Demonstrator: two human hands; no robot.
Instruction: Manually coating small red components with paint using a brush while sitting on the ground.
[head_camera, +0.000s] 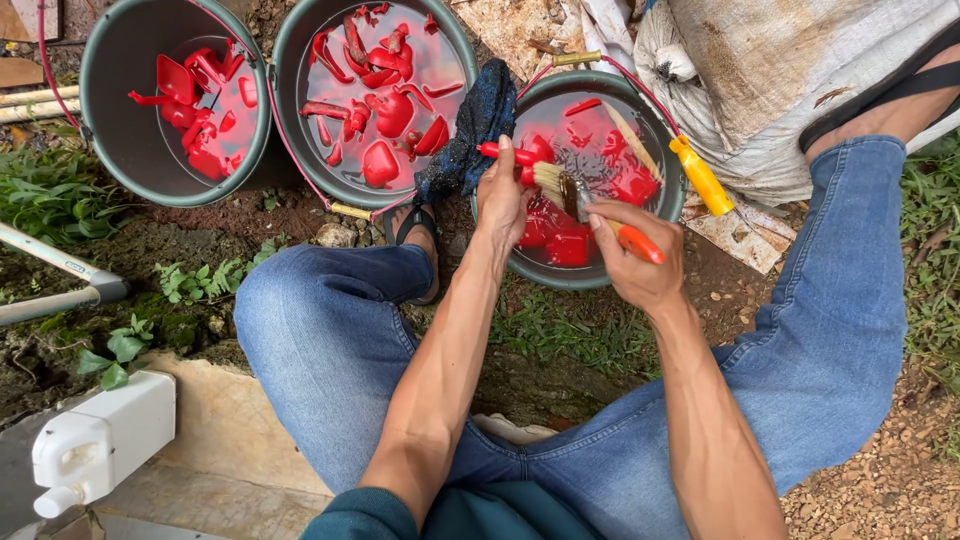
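The person sits low in blue jeans on bare ground, knees spread, looking down at three green buckets set in a row on the far side. Each bucket holds water with red plastic parts in it.

The left bucket stands at far left with a heap of red pieces. The middle bucket touches it and holds more curved red parts. The right bucket sits between the knees, just beyond the hands; a second brush with a yellow handle leans over its far right rim, and a dark wet rag hangs over its left rim.

A dirty white sack lies at far right. A white plastic jerrycan lies on its side at near left, on a pale slab.

Over the right bucket, the left hand is closed around a red plastic part, holding it above the water. The right hand grips a paintbrush with an orange handle, its bristles touching the red part.
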